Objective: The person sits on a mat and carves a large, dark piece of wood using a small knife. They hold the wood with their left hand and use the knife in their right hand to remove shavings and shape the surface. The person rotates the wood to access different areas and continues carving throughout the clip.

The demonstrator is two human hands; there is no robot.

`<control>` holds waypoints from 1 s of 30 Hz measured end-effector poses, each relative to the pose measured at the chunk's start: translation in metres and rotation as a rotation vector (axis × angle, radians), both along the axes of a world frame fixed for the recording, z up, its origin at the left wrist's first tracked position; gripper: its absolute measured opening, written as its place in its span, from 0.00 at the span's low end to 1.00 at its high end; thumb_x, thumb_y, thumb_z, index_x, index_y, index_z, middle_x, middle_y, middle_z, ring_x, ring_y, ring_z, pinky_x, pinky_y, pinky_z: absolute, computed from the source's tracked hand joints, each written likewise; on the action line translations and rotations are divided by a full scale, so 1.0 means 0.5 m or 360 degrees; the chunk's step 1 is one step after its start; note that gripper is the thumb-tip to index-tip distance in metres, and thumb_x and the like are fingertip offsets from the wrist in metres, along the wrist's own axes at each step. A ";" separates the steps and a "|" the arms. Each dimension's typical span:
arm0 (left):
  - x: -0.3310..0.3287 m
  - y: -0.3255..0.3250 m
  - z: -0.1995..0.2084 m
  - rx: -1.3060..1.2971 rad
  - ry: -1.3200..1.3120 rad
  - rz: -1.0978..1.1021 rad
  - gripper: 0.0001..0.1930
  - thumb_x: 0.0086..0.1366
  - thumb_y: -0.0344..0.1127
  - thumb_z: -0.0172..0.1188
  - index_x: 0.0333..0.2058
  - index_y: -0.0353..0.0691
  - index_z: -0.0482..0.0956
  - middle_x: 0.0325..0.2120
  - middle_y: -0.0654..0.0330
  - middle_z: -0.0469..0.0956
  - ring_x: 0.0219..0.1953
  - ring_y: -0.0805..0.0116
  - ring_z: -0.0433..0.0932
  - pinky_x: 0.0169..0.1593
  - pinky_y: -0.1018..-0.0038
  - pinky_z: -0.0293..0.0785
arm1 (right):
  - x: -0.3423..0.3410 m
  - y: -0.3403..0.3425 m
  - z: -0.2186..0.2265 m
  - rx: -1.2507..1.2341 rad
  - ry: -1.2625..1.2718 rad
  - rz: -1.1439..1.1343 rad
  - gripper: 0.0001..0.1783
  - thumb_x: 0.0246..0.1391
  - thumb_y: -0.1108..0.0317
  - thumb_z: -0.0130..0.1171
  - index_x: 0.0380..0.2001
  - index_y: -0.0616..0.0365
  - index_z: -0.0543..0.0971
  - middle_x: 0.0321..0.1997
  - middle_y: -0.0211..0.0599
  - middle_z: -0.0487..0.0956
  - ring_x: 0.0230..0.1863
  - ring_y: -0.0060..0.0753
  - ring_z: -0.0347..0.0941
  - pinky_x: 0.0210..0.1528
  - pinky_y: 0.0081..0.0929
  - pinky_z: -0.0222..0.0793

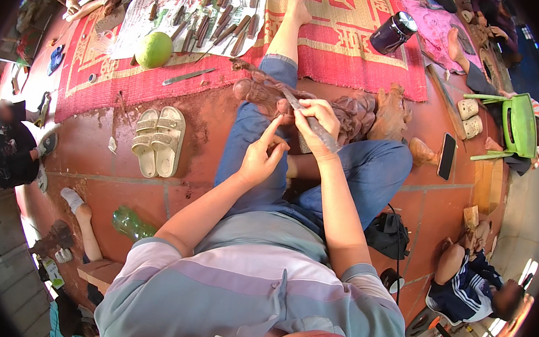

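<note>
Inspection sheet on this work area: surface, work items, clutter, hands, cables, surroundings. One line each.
Surface: reddish tiled floor, partly covered by a red patterned mat.
Work items: brown wood carving by the person's legs; slim tool over it; more hand tools spread on a printed sheet.
Clutter: green round fruit, sandals, dark flask, phone.
Hands: right hand grips the slim tool; left hand extends its index finger toward the carving, contact unclear.
Cables: thin black cable beside a black bag; ends untraceable.
Surroundings: other people nearby; green plastic chair at right.
</note>
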State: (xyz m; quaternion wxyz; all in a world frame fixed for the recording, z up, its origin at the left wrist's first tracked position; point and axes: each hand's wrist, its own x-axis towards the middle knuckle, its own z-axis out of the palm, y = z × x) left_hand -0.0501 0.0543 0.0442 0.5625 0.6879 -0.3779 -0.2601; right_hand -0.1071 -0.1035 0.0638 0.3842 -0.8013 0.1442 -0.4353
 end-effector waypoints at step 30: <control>-0.030 -0.071 0.053 0.0212 0.0569 -0.0110 0.36 0.64 0.23 0.43 0.66 0.48 0.34 0.23 0.60 0.75 0.16 0.80 0.67 0.21 0.84 0.67 | -0.013 -0.008 -0.019 0.0350 -0.0056 0.0169 0.05 0.43 0.74 0.62 0.26 0.60 0.76 0.33 0.45 0.79 0.42 0.44 0.76 0.49 0.34 0.69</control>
